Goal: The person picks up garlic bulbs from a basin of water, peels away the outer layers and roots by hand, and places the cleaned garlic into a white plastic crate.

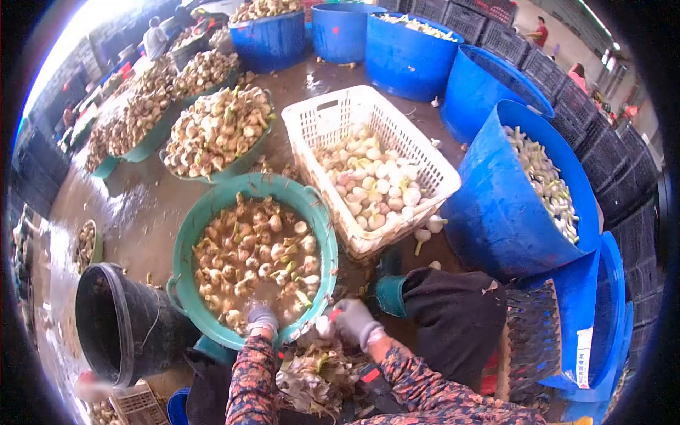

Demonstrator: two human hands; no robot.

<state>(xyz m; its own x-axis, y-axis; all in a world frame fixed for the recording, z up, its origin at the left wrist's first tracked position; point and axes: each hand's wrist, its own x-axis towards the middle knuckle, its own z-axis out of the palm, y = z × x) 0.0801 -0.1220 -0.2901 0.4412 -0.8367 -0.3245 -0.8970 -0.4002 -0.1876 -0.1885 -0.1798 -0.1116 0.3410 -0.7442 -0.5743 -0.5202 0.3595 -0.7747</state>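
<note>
A round green tub [181,248] in front of me holds garlic bulbs [248,244] in muddy brown water. My left hand [261,318], in a grey glove, reaches over the near rim to the bulbs; its fingers are blurred and partly hidden. To the right of it my right hand [355,322], also gloved, is closed, with a bit of a small red-handled tool [336,314] showing at the fingers. A pale garlic bulb [325,326] is right by its fingertips. Below both hands lies a heap of peeled-off garlic skins [319,379].
A white crate [368,241] of cleaned bulbs stands beyond the tub, to the right. Large blue tubs [489,205] line the right and back. A black bucket [120,319] lies tilted at left. Black crates [567,99] are stacked behind. Another person [154,39] is far off.
</note>
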